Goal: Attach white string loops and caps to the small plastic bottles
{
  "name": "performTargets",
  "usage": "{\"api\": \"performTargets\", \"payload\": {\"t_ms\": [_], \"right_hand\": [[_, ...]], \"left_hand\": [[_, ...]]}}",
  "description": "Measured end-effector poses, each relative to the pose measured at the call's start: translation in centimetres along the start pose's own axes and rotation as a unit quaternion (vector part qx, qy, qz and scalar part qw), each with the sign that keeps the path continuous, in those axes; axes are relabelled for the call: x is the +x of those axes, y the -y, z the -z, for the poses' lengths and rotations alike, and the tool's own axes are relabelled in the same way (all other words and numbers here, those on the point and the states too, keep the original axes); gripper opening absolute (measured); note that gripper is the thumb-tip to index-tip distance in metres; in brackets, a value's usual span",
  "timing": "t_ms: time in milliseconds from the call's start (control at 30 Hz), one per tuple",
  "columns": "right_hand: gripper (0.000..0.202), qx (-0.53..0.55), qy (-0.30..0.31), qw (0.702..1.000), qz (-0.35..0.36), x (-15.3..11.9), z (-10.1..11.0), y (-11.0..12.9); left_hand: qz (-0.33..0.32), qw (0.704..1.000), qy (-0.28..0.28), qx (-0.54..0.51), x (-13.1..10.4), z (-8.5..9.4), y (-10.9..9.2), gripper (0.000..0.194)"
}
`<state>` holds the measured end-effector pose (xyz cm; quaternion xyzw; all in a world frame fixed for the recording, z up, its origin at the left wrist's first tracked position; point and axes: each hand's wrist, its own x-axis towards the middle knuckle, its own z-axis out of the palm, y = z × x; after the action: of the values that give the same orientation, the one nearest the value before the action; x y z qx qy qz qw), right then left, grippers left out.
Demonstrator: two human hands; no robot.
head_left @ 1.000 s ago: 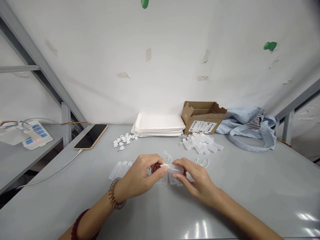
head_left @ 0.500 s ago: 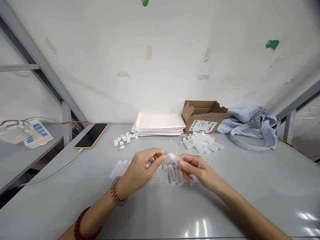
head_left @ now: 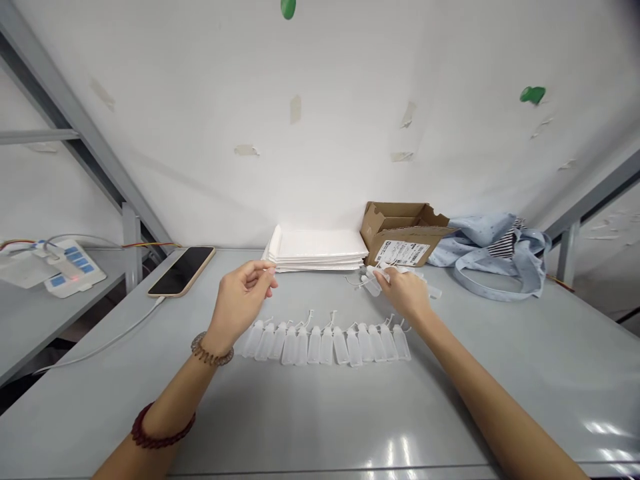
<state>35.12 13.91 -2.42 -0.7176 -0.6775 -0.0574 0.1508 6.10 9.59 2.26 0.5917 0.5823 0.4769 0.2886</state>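
Several translucent plastic tubes with white strings (head_left: 327,345) lie side by side in a row across the grey table. At the heap of loose tubes (head_left: 372,285), in front of the cardboard box, is my right hand (head_left: 405,292), its fingers bent down and pressed together over the heap; what they hold, if anything, is hidden. My left hand (head_left: 245,299) hovers left of centre, where the small white pieces were, with thumb and fingertips pinched together. Whatever may be between those fingertips is too small to name. The small white pieces are hidden behind it.
A stack of white envelopes (head_left: 320,250) stands by the wall beside the open cardboard box (head_left: 405,237). Light blue cloth (head_left: 490,253) lies at the right. On the left are a phone (head_left: 183,271) with a white cable and a power strip (head_left: 75,267).
My hands have parted from the white item they held together. The left went left and up, the right went to the tube heap. The row of tubes is now uncovered.
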Motion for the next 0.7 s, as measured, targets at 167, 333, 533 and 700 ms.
{"api": "performTargets", "payload": {"t_ms": [167, 333, 533, 700], "right_hand": [[0.039, 0.015, 0.000, 1.000, 0.004, -1.0, 1.6, 0.6], [0.032, 0.167, 0.180, 0.965, 0.096, -3.0, 4.7, -1.2], [0.041, 0.204, 0.315, 0.921, 0.102, -3.8, 7.3, -3.2], [0.046, 0.170, 0.349, 0.917, 0.091, -3.8, 7.3, -4.1]], "left_hand": [[0.016, 0.999, -0.034, 0.007, 1.1, 0.9, 1.0, 0.027], [0.029, 0.990, -0.025, 0.134, 2.4, 2.5, 2.3, 0.026], [-0.001, 0.925, 0.028, 0.378, 3.9, 4.1, 4.8, 0.025], [0.029, 0.901, 0.069, 0.426, 4.2, 4.2, 6.1, 0.019]]}}
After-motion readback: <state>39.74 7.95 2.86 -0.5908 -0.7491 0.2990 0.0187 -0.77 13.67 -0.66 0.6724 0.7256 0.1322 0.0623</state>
